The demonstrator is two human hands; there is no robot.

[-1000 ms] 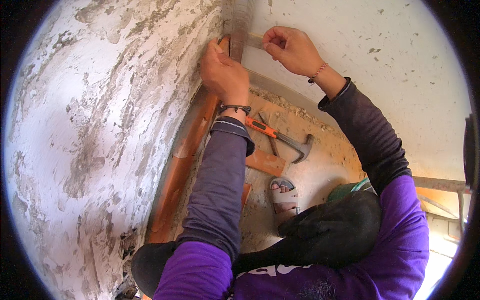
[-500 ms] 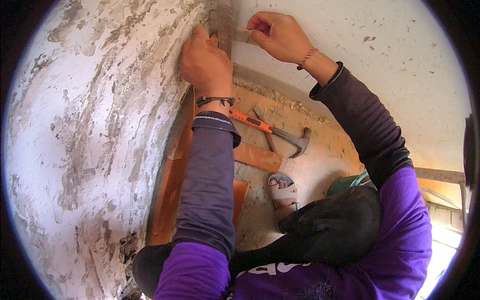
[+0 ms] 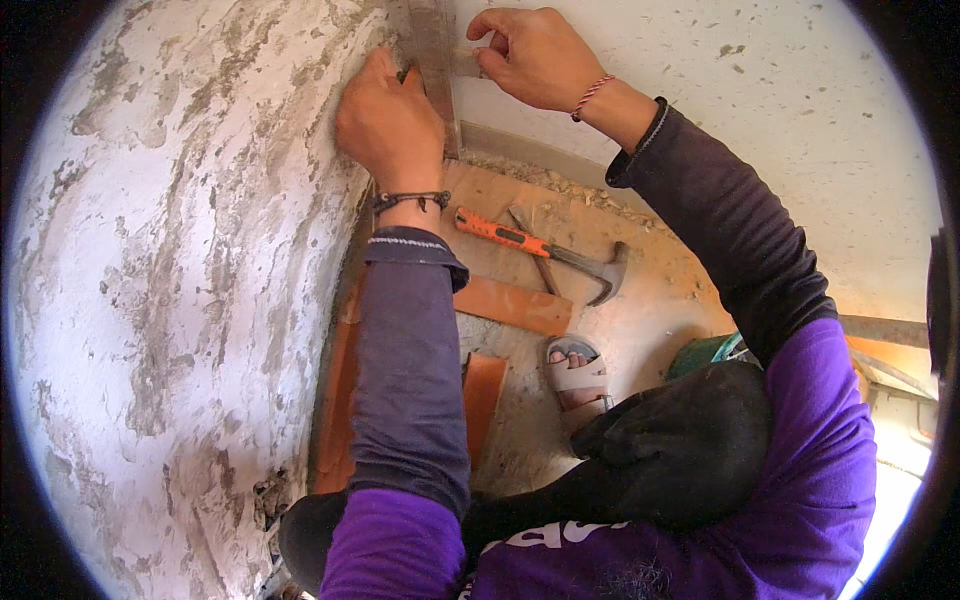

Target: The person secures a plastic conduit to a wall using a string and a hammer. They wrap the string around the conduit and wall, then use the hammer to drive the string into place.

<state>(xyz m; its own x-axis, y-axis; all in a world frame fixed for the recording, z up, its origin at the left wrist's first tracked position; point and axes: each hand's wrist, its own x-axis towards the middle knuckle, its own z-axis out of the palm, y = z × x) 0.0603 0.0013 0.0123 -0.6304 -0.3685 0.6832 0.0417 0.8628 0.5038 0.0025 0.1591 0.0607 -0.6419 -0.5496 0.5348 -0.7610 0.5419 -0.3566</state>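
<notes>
My left hand (image 3: 390,125) is closed around an orange strip (image 3: 412,77) in the corner, beside a brownish upright bar (image 3: 435,40) and the stained plaster wall (image 3: 170,250); its fingertips are partly hidden. My right hand (image 3: 535,60) is raised right of the bar, before a pale panel (image 3: 750,170), fingers curled towards the thumb; I cannot make out what, if anything, they hold. Below my hands, a claw hammer (image 3: 500,232) with an orange-and-black handle lies across a thin dark rod (image 3: 548,276), near a flat orange strip (image 3: 510,305).
More orange pieces (image 3: 485,395) lie beside my left forearm and along the wall. My sandaled foot (image 3: 578,375) rests on the dusty floor (image 3: 510,450). A green container (image 3: 700,355) sits behind my bent knee, and a metal bar (image 3: 890,330) runs at the far right.
Both hands have shifted up and leftward in the view, the left still at the strip. My right hand's index finger and thumb look slightly farther apart than a second ago.
</notes>
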